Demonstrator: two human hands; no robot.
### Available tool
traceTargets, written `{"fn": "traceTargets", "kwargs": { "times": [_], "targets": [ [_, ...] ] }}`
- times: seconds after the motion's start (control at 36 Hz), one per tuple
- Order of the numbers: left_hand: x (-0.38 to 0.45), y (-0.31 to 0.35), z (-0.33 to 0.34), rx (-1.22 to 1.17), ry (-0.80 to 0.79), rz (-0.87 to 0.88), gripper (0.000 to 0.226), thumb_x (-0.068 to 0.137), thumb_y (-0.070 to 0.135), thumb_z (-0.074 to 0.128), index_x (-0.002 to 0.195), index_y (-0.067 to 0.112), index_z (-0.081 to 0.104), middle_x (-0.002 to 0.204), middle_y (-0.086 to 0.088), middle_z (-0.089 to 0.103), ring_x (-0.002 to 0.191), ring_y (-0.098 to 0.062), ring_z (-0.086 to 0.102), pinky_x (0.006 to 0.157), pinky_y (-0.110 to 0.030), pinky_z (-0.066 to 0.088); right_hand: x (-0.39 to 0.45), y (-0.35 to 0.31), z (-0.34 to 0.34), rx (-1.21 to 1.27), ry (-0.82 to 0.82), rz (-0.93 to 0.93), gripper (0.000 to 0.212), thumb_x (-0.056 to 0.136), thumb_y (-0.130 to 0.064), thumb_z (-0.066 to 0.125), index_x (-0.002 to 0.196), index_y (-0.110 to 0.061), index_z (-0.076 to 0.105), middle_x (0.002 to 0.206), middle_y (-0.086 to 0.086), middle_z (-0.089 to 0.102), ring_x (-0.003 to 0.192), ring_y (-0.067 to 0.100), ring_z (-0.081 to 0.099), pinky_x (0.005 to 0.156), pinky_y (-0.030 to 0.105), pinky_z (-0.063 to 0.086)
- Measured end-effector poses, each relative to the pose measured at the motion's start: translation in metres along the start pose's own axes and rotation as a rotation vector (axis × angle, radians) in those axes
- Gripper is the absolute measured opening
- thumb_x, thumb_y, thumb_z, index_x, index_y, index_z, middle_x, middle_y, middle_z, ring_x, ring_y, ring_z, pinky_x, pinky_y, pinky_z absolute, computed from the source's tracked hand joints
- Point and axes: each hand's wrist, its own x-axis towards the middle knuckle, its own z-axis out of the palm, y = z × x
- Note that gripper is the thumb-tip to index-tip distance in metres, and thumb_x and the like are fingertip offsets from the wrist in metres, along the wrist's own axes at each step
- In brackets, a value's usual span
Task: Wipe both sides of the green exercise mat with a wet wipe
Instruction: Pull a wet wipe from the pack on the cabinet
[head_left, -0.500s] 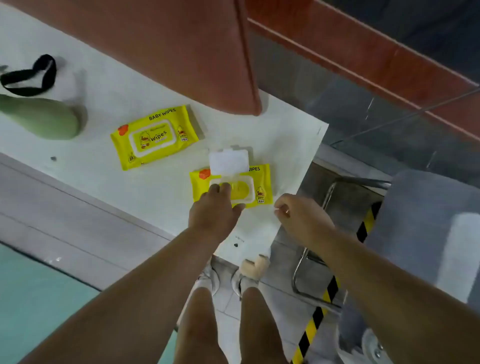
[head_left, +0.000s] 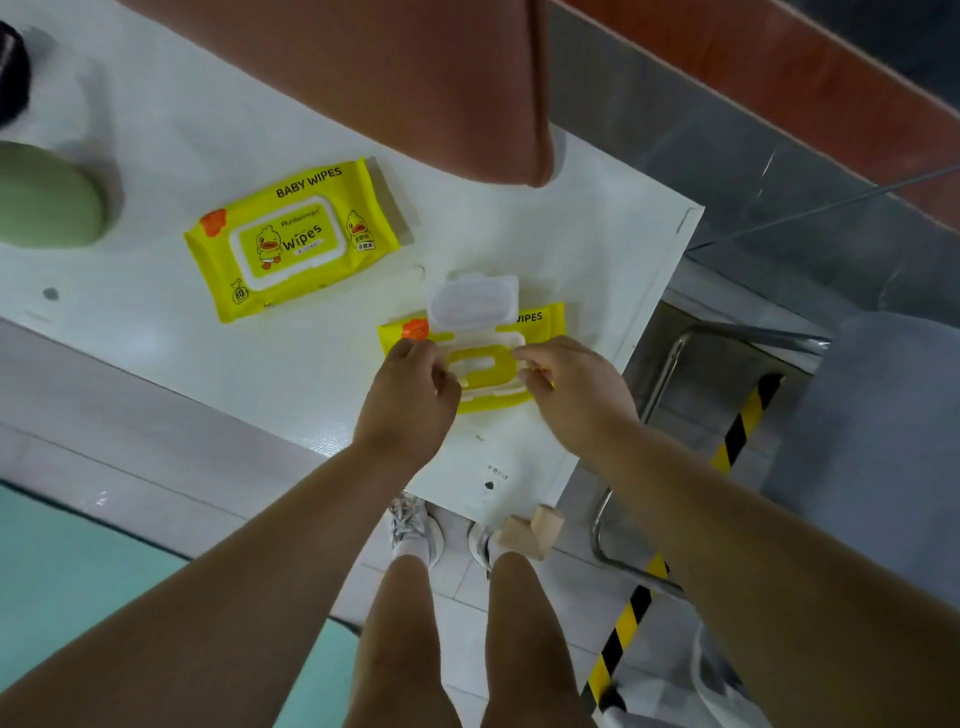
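Both hands down on the open wipes pack (head_left: 540, 317) at the table's (head_left: 597, 249) near corner, flip lid (head_left: 470, 304) standing up and clear of the opening. Left hand (head_left: 410, 400) curled at one end of the frame, right hand (head_left: 576, 389) curled at the other, probably steadying it; actual grip impossible to tell. No wipe out yet. Rolled green mat (head_left: 47, 195) waiting far left, well apart, beyond a second closed pack (head_left: 293, 236).

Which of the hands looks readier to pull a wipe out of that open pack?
Probably the right hand: its fingertips sit at the edge of the open wipes pack, beside the opening. The left hand seems to steady the pack's other side. Close call.
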Motion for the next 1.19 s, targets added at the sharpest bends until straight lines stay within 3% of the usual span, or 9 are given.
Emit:
{"fn": "traceTargets", "kwargs": {
  "times": [0.11, 0.25, 0.44, 0.5, 0.67, 0.89, 0.97, 1.03, 1.19],
  "targets": [
    [0.002, -0.01, -0.004, -0.045, -0.012, -0.015, 0.008, 0.085, 0.007, 0.06, 0.082, 0.0, 0.057, 0.094, -0.007, 0.047, 0.077, -0.023, 0.05, 0.063, -0.02, 0.029, 0.0, -0.005, 0.004, -0.041, 0.021, -0.013, 0.027, 0.096, -0.027, 0.049, 0.118, -0.028, 0.063, 0.114, -0.005, 0.056, 0.1, 0.02, 0.057, 0.08, 0.033, 0.049],
    [0.001, -0.015, -0.006, -0.09, 0.037, -0.029, 0.009, 0.087, 0.01, 0.062, 0.09, 0.001, 0.059, 0.1, -0.007, 0.044, 0.078, -0.017, 0.049, 0.069, -0.011, 0.029, 0.001, -0.015, 0.012, -0.141, 0.14, -0.172, 0.019, 0.092, -0.022, 0.056, 0.095, -0.018, 0.074, 0.093, 0.007, 0.057, 0.087, 0.029, 0.056, 0.065, 0.03, 0.043],
    [0.0, -0.021, -0.006, -0.11, 0.05, 0.014, 0.011, 0.085, 0.011, 0.066, 0.09, 0.001, 0.063, 0.102, -0.009, 0.05, 0.085, -0.024, 0.06, 0.081, -0.031, 0.051, 0.017, -0.021, 0.024, -0.281, 0.191, -0.354, 0.016, 0.063, -0.009, 0.078, 0.07, -0.022, 0.074, 0.066, 0.003, 0.051, 0.059, 0.026, 0.056, 0.054, 0.025, 0.042],
    [0.0, -0.021, -0.006, -0.107, 0.052, 0.025, 0.011, 0.086, 0.012, 0.066, 0.091, 0.002, 0.064, 0.103, -0.01, 0.051, 0.086, -0.024, 0.06, 0.081, -0.031, 0.051, 0.021, -0.023, 0.026, -0.392, 0.163, -0.389, 0.027, 0.05, -0.005, 0.083, 0.069, -0.024, 0.075, 0.063, 0.001, 0.051, 0.055, 0.024, 0.055, 0.055, 0.023, 0.035],
    [0.002, -0.021, -0.007, -0.097, 0.076, 0.022, 0.011, 0.086, 0.013, 0.064, 0.093, 0.004, 0.064, 0.106, -0.009, 0.055, 0.088, -0.022, 0.06, 0.077, -0.026, 0.047, 0.023, -0.034, 0.028, -0.536, 0.196, -0.472, 0.022, 0.037, -0.001, 0.075, 0.049, -0.014, 0.062, 0.054, 0.002, 0.048, 0.042, 0.023, 0.048, 0.051, 0.021, 0.026],
    [0.003, -0.023, -0.01, -0.125, 0.087, 0.0, 0.008, 0.087, 0.013, 0.063, 0.091, 0.007, 0.065, 0.099, -0.007, 0.059, 0.085, -0.021, 0.06, 0.077, -0.028, 0.048, 0.03, -0.037, 0.035, -0.45, 0.192, -0.431, 0.028, 0.039, -0.002, 0.081, 0.048, -0.006, 0.054, 0.056, 0.009, 0.049, 0.036, 0.026, 0.046, 0.041, 0.023, 0.038],
    [0.004, -0.024, -0.01, -0.119, 0.09, 0.01, 0.007, 0.086, 0.013, 0.064, 0.09, 0.006, 0.064, 0.098, -0.007, 0.058, 0.083, -0.021, 0.059, 0.076, -0.028, 0.048, 0.029, -0.031, 0.036, -0.313, 0.209, -0.456, 0.014, 0.065, -0.013, 0.056, 0.054, -0.003, 0.056, 0.062, 0.012, 0.051, 0.039, 0.029, 0.05, 0.039, 0.024, 0.038],
    [0.003, -0.024, -0.009, -0.115, 0.095, 0.02, 0.007, 0.086, 0.012, 0.064, 0.089, 0.006, 0.064, 0.097, -0.007, 0.057, 0.082, -0.021, 0.059, 0.074, -0.026, 0.047, 0.027, -0.028, 0.035, -0.176, 0.217, -0.427, 0.025, 0.072, -0.018, 0.044, 0.06, -0.003, 0.06, 0.067, 0.012, 0.054, 0.045, 0.029, 0.052, 0.042, 0.024, 0.039],
    [0.001, -0.021, -0.009, -0.152, 0.108, 0.09, 0.024, 0.083, 0.003, 0.06, 0.106, 0.009, 0.061, 0.099, -0.006, 0.055, 0.081, -0.019, 0.056, 0.07, -0.019, 0.04, 0.017, -0.034, 0.029, 0.229, 0.155, -0.164, 0.007, 0.08, -0.005, 0.062, 0.077, -0.004, 0.068, 0.089, 0.004, 0.053, 0.074, 0.017, 0.054, 0.068, 0.027, 0.046]
  ]
}}
